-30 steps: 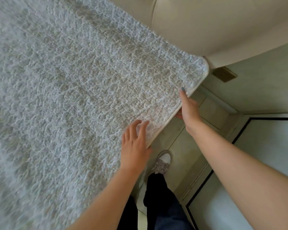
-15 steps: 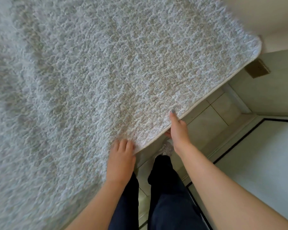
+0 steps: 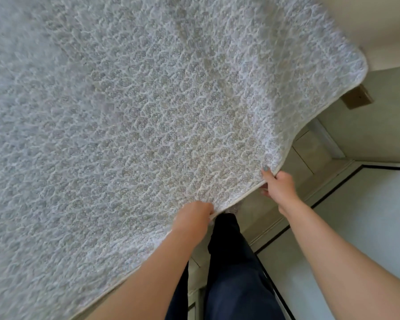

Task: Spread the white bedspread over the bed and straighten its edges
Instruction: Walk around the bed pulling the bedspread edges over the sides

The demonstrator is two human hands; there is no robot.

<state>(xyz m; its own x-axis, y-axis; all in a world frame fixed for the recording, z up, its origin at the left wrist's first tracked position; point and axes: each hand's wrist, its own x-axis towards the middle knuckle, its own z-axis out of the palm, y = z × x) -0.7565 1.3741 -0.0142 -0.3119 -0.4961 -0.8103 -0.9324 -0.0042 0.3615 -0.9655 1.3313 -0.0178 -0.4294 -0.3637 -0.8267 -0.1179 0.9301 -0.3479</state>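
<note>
Bedspread (image 3: pixel 148 123): quilted, soft, limp, likely some weight. My left hand (image 3: pixel 192 218) is fisted on its hem at 6 o'clock, my right hand (image 3: pixel 278 188) pinches the hem at 4. I'd grip nearer the corner.

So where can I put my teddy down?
On top of the bedspread, beyond the left hand and right hand: nothing lies there. The tiled floor strip between its edge and the wall is narrow, with the person's legs standing in it. The near edge is crowded: both hands grip it.
</note>
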